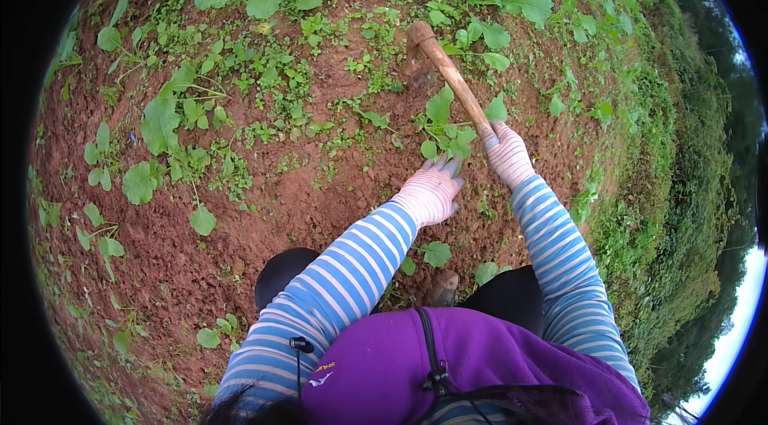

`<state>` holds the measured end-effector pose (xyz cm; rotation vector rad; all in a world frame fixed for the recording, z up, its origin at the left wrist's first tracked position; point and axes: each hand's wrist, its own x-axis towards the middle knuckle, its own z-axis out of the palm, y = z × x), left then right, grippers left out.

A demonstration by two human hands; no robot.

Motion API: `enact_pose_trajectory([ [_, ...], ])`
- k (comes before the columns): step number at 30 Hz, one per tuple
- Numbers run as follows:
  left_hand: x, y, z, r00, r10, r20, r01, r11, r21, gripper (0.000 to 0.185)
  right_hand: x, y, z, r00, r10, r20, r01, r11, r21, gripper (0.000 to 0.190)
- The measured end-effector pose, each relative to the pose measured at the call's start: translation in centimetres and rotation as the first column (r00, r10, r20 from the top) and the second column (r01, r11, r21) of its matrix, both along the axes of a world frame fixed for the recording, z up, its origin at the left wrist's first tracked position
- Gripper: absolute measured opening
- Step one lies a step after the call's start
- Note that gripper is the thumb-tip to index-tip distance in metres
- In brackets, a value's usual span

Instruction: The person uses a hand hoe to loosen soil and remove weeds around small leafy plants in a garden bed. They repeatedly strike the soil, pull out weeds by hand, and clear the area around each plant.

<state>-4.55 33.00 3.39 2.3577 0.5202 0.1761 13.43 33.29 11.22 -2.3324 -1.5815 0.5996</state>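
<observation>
My right hand (pixel 510 155), in a striped work glove, grips the lower end of a wooden-handled hoe (pixel 454 81). The hoe's mud-coated head (pixel 418 56) points away from me and is down at the soil among small weeds. My gloved left hand (pixel 432 189) reaches low over the ground, fingers spread, at the near side of a leafy green plant (pixel 447 128). Its fingertips meet the lower leaves; whether they pinch anything is hidden. One leaf of that plant rises right beside the hoe handle.
Reddish-brown soil (pixel 288 197) bears low weeds (pixel 270 71) and broad-leaved plants (pixel 159 125) to the left and ahead. A small seedling (pixel 436 253) grows close to my shoe (pixel 444 288). Dense green growth (pixel 690 185) borders the plot on the right.
</observation>
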Motion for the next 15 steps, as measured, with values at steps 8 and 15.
enact_pose_trajectory([
  [8,0.2,-0.8,0.3,0.982,-0.022,-0.186,0.041,0.994,0.099,0.060,-5.3,5.6,-2.0,0.936,-0.094,-0.338,0.025,0.979,-0.203,0.039],
  [15,-0.7,-0.6,0.2,0.978,0.028,-0.205,0.003,0.989,0.148,0.068,-1.5,-0.5,2.0,0.925,-0.194,-0.328,0.043,0.909,-0.415,0.034],
])
